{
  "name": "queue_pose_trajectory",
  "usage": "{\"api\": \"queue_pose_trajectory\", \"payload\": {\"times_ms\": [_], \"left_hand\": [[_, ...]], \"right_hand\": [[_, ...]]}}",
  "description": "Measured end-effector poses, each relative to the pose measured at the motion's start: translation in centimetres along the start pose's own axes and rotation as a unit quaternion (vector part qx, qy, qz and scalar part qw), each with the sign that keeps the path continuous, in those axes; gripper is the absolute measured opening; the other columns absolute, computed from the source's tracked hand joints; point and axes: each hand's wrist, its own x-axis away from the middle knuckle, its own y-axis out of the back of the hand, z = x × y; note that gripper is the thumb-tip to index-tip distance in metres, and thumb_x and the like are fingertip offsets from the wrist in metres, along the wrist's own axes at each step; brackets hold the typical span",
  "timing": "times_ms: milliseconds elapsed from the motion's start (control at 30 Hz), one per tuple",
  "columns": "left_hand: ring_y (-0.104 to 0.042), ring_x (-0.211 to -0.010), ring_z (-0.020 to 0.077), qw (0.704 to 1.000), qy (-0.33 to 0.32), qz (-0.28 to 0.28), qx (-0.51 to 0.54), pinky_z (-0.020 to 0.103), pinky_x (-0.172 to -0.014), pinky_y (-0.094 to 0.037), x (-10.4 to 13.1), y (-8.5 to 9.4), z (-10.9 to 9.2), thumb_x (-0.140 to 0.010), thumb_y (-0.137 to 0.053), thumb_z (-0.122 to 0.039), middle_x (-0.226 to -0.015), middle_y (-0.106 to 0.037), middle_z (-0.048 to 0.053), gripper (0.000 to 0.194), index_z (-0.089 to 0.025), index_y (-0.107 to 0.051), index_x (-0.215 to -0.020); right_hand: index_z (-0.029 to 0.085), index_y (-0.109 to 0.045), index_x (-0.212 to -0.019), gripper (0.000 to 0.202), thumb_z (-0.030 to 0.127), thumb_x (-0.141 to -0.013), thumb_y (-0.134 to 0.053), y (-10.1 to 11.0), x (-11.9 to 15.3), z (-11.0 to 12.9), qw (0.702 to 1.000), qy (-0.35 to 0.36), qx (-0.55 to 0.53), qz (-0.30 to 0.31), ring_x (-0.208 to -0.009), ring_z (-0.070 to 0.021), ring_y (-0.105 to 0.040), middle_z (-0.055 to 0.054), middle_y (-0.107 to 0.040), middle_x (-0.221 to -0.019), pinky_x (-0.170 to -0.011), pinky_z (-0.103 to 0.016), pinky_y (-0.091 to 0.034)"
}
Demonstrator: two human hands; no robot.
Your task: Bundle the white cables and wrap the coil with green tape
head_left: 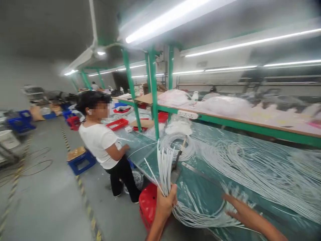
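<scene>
My left hand [166, 201] is closed around a bundle of thin white cables [166, 167], whose cut ends stick up above the fist. One strand leans away to the left of the others. From below that hand the bundle curves right along the table's near edge. My right hand [239, 209] is over the lower right part of the bundle, fingers stretched and thumb apart, gripping nothing. Whether it touches the strands is hard to tell. Beyond the left fist stands a dark hand lever tool [177, 159] with a pale handle tip.
Long loops of white cable [238, 157] spread over the green table [200, 194], with a coil [188, 150] behind the lever. A metal ruler-like strip [198, 172] lies there. A green post [153, 100] and shelf edge [225, 124] rise behind. A person [100, 144] stands left, beyond a red stool [148, 202].
</scene>
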Motion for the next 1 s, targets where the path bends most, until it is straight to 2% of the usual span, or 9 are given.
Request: {"api": "queue_pose_trajectory", "payload": {"times_ms": [67,200,267,400,467,633,833,933,1000], "left_hand": [[-0.044,-0.043,0.0114,0.995,0.022,0.046,-0.090,0.025,-0.045,-0.040,0.7,-1.3,1.4,-0.068,-0.076,-0.070,-0.048,-0.047,-0.006,0.056,-0.020,-0.053,-0.076],[-0.062,-0.077,0.0243,0.963,0.009,0.153,-0.221,0.035,-0.075,-0.054,2.0,-2.2,2.7,-0.072,-0.075,-0.060,-0.074,-0.065,0.005,0.045,-0.018,-0.064,-0.080],[-0.063,-0.091,0.0291,0.949,-0.002,0.186,-0.256,0.040,-0.089,-0.052,2.4,-2.2,2.9,-0.073,-0.074,-0.057,-0.091,-0.069,0.010,0.045,-0.016,-0.068,-0.090],[-0.059,-0.112,0.0359,0.933,0.002,0.226,-0.282,0.044,-0.102,-0.046,2.4,-2.1,3.2,-0.076,-0.069,-0.056,-0.114,-0.068,0.018,0.060,-0.011,-0.069,-0.115],[-0.054,-0.122,0.0378,0.929,0.010,0.241,-0.282,0.046,-0.107,-0.043,2.2,-2.0,3.2,-0.078,-0.068,-0.055,-0.124,-0.065,0.020,0.064,-0.009,-0.066,-0.123],[-0.046,-0.135,0.0366,0.933,0.024,0.262,-0.246,0.045,-0.116,-0.035,1.5,-2.9,2.6,-0.083,-0.066,-0.055,-0.144,-0.055,0.019,0.073,-0.009,-0.055,-0.138],[-0.047,-0.134,0.0365,0.924,0.068,0.269,-0.263,0.045,-0.115,-0.036,0.9,-5.4,2.4,-0.081,-0.070,-0.048,-0.143,-0.056,0.016,0.072,-0.015,-0.053,-0.142],[-0.054,-0.125,0.0358,0.921,0.075,0.277,-0.265,0.044,-0.110,-0.041,1.1,-7.1,2.2,-0.078,-0.072,-0.046,-0.135,-0.061,0.015,0.070,-0.014,-0.057,-0.139],[-0.052,-0.127,0.0352,0.917,0.084,0.289,-0.263,0.042,-0.111,-0.039,1.3,-8.1,2.2,-0.076,-0.073,-0.047,-0.137,-0.060,0.015,0.074,-0.014,-0.056,-0.140]], "right_hand": [[0.029,-0.063,-0.128,0.045,0.056,-0.095,-0.050,2.8,-2.9,2.1,0.996,0.012,-0.084,0.009,-0.131,-0.0314,-0.055,-0.013,-0.060,-0.140,-0.108,-0.051,-0.047],[0.030,-0.043,-0.147,0.061,0.063,-0.096,-0.043,7.9,-9.7,7.7,0.973,0.084,-0.198,-0.082,-0.145,-0.0269,-0.037,-0.007,-0.041,-0.158,-0.123,-0.055,-0.026],[0.027,-0.047,-0.145,0.067,0.070,-0.094,-0.040,8.5,-11.7,10.0,0.955,0.069,-0.286,-0.046,-0.144,-0.0263,-0.038,-0.007,-0.043,-0.156,-0.123,-0.054,-0.026],[0.022,-0.062,-0.130,0.066,0.069,-0.097,-0.031,7.2,-11.0,12.8,0.911,0.063,-0.375,0.160,-0.124,-0.0244,-0.060,-0.009,-0.066,-0.132,-0.115,-0.050,-0.040],[0.024,-0.064,-0.128,0.055,0.061,-0.100,-0.034,6.8,-9.5,13.6,0.923,0.085,-0.338,0.160,-0.115,-0.0222,-0.064,-0.007,-0.070,-0.124,-0.108,-0.046,-0.046],[0.027,-0.069,-0.116,0.046,0.051,-0.104,-0.033,8.2,-8.2,11.7,0.962,0.093,-0.235,0.104,-0.105,-0.0201,-0.066,-0.002,-0.074,-0.108,-0.098,-0.040,-0.051],[0.034,-0.059,-0.131,0.040,0.053,-0.100,-0.043,13.1,-6.9,8.7,0.980,0.118,-0.154,-0.041,-0.134,-0.0256,-0.050,-0.001,-0.056,-0.145,-0.116,-0.054,-0.038],[0.036,-0.053,-0.138,0.055,0.060,-0.089,-0.060,12.6,-5.6,7.8,0.989,0.148,-0.023,-0.005,-0.144,-0.0323,-0.037,-0.003,-0.041,-0.157,-0.121,-0.062,-0.028],[0.033,-0.054,-0.140,0.061,0.062,-0.087,-0.061,11.4,-5.6,6.0,0.994,0.105,0.015,-0.006,-0.147,-0.0365,-0.031,-0.008,-0.037,-0.160,-0.122,-0.067,-0.020]]}}
